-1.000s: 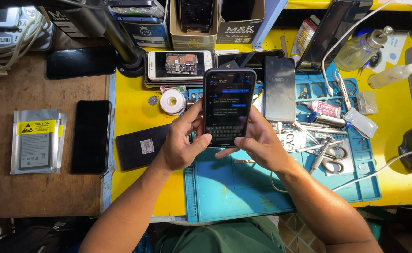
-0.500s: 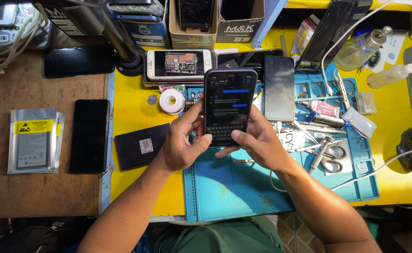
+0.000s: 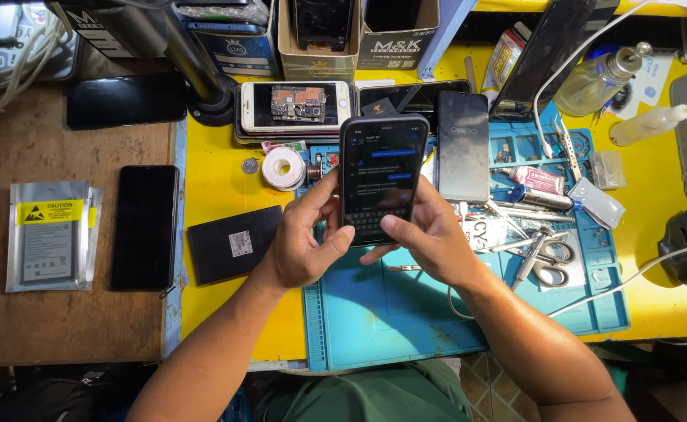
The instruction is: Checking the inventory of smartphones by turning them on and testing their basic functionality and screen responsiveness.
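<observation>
One lit phone (image 3: 382,176) is sitting upright between both my hands, above one blue mat (image 3: 468,312). My left hand (image 3: 304,242) and right hand (image 3: 429,234) are each gripping it, thumbs resting on the screen.

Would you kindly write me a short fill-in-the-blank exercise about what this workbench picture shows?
1. Both hands, the left hand and the right hand, hold a lit ____ above the blue mat.
2. The scissors lie on the ____ mat.
3. The roll of white tape sits on the ____ tabletop.

Missing words: phone; blue; yellow
</observation>
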